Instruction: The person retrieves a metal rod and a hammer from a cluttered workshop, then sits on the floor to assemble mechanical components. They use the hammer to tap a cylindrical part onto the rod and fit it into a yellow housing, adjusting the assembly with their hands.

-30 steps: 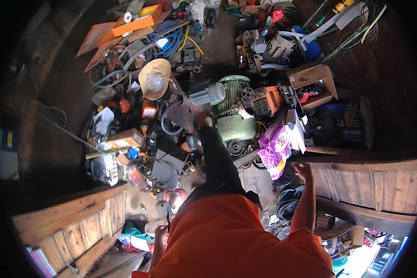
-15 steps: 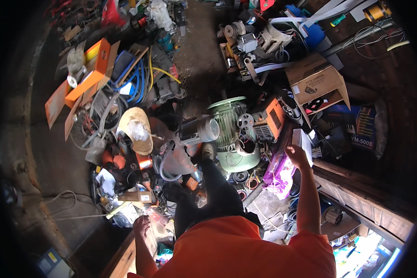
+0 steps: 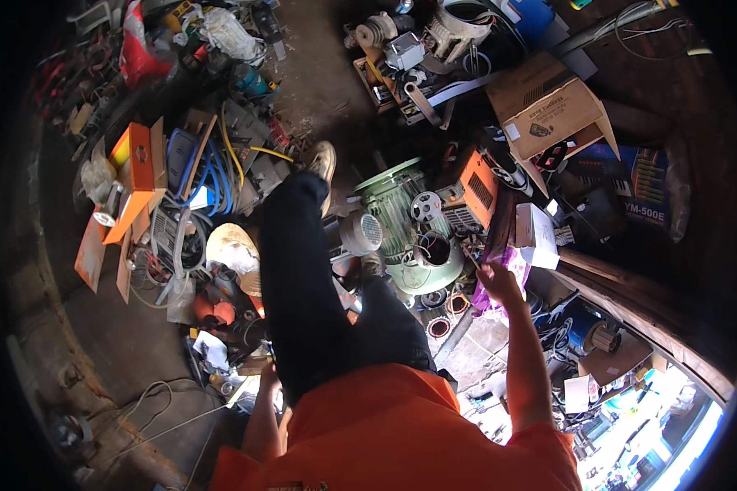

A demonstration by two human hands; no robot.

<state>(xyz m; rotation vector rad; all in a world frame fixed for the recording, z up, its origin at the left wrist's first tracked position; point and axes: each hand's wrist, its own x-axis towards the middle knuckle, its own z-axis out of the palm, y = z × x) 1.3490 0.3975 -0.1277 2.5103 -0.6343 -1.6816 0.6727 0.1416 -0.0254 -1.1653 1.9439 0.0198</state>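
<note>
My right hand [image 3: 502, 286] is held out over a shiny purple plastic bag [image 3: 512, 266], beside a white box [image 3: 535, 235]. Its fingers look loosely apart, and I see nothing held in them. Low on the left, my left hand [image 3: 269, 378] hangs next to my thigh, near a cluttered heap; its fingers are mostly hidden. A large green electric motor [image 3: 385, 204] stands in front of me, with a grey cylindrical motor [image 3: 360, 233] at its left. My left leg is stretched forward, its shoe [image 3: 323, 168] on the far side of the grey motor.
An orange machine [image 3: 471, 192] and an open cardboard box [image 3: 549, 114] stand on the right. At left are an orange box [image 3: 136, 168], coiled blue hose [image 3: 215, 184] and a straw hat [image 3: 234, 254]. A wooden beam [image 3: 630, 307] runs along the right.
My left leg has swung forward past the grey motor. My right hand has lowered slightly and moved left, while my left hand has come in against my thigh. The view has shifted.
</note>
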